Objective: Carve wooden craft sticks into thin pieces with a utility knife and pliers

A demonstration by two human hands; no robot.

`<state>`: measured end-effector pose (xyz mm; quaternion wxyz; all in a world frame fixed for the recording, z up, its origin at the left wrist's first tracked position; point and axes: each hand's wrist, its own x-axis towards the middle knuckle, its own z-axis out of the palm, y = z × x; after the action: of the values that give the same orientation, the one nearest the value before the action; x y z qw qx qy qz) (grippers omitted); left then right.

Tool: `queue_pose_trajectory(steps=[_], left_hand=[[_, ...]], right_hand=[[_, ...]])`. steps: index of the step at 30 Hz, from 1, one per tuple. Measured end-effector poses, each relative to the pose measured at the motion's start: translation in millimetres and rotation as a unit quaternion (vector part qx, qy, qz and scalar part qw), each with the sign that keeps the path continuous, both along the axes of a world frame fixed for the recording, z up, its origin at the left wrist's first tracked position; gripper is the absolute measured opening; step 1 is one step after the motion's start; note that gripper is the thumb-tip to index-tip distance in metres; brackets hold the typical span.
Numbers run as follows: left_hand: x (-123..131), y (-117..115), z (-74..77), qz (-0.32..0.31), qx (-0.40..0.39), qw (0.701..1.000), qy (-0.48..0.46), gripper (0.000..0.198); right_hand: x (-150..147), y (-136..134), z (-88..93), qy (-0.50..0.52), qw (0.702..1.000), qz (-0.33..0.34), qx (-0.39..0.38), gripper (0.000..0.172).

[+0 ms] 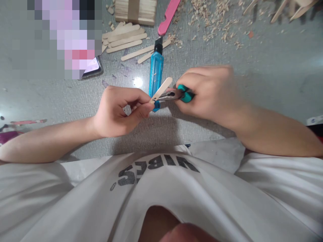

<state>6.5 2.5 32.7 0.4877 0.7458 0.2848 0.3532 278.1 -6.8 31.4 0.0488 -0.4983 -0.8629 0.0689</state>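
My left hand [118,109] pinches the lower end of a flat wooden craft stick [163,88], which tilts up to the right. My right hand [212,94] is closed round the teal handles of small pliers [176,95]. The pliers' metal jaws bite the stick near my left fingertips. Both hands hover just above the grey floor, in front of my white shirt.
A blue utility knife [155,70] lies on the floor right behind the hands. Loose craft sticks [124,37], a banded bundle of sticks [135,11], a pink tool [168,16], wood shavings [214,20] and a phone [93,67] lie farther back.
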Motion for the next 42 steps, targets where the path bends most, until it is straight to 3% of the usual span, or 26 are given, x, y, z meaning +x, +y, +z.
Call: queue_pose_trajectory(steps=[3,12,20,29,33,37,42], left_hand=[[-0.7,2.5,1.1,-0.008,-0.032,0.999,0.002,0.023],[-0.7,7.1,7.8,-0.027,-0.231,0.972,0.032,0.022],[1.3,11.5,6.2,-0.028,-0.287,0.957,0.040,0.023],[0.8,10.7,5.5,-0.002,-0.266,0.964,0.024,0.022],[1.2,10.4,1.9,0.009,-0.282,0.959,-0.010,0.017],[2.7,7.0,-1.1,0.003,-0.282,0.959,-0.033,0.019],[4.8,0.9,0.4,-0.011,-0.296,0.954,-0.046,0.029]], right_hand=[[2.0,1.0,0.3,-0.009,1.000,0.008,0.021,0.034],[5.8,12.9,-3.5,-0.090,0.993,0.020,0.069,0.052],[3.7,17.0,1.4,-0.068,0.997,-0.013,0.031,0.056],[11.5,26.1,-1.4,-0.119,0.991,-0.048,0.025,0.028],[9.0,21.9,-5.0,-0.038,0.998,-0.035,0.030,0.032],[6.1,12.3,-16.3,0.053,0.998,-0.011,0.043,0.023],[7.3,8.4,-27.2,0.090,0.994,-0.015,0.055,0.016]])
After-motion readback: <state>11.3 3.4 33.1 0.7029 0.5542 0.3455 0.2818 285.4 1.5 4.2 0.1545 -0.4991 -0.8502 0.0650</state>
